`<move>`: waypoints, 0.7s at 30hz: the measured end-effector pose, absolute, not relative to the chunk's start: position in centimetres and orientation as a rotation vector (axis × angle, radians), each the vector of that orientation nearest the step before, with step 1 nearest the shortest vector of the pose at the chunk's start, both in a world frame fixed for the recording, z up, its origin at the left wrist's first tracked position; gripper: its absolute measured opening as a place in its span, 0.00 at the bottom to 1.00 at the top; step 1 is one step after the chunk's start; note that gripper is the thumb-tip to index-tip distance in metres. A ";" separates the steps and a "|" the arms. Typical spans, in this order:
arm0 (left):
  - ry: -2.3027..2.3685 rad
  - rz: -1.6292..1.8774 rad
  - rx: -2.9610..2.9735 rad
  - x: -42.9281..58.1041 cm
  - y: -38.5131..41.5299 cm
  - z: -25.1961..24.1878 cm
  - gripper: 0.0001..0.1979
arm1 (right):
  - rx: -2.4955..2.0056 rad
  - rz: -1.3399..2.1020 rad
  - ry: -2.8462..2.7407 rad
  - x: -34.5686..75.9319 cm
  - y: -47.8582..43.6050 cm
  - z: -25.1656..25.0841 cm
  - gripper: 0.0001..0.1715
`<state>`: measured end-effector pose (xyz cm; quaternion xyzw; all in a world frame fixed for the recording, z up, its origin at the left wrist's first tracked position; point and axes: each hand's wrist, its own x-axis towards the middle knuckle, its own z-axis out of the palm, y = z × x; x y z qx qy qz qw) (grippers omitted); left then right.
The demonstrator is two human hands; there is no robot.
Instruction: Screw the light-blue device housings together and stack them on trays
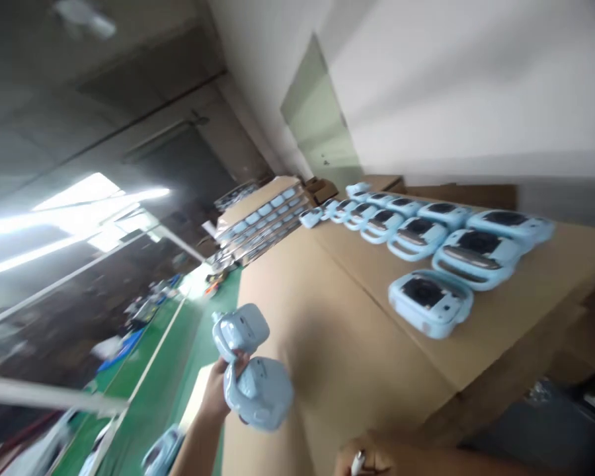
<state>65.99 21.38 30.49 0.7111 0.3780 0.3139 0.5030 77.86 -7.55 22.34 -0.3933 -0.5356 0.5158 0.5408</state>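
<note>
My left hand (222, 375) is closed on two light blue plastic housings with loop handles. The upper housing (248, 327) and the lower housing (265, 393) hang side by side over the cardboard surface, with my fingers at their handles. At the bottom edge, my right hand (364, 457) is curled around a short white pen-like stick (357, 463); its exact kind is unclear. On the cardboard to the right lies the nearest single light blue housing (431, 304), its dark round part facing up.
Several similar housings stand in rows (421, 235) on the cardboard-covered table (347, 317) along the white wall. Stacked cardboard layers (265, 215) with blue parts rise at the far end. A green conveyor belt (178, 370) runs along the left, carrying another blue housing (162, 451).
</note>
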 end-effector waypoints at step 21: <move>1.547 1.200 1.318 17.9 -9.0 19.3 0.13 | -0.791 0.954 -2.786 37.7 2.7 25.2 0.19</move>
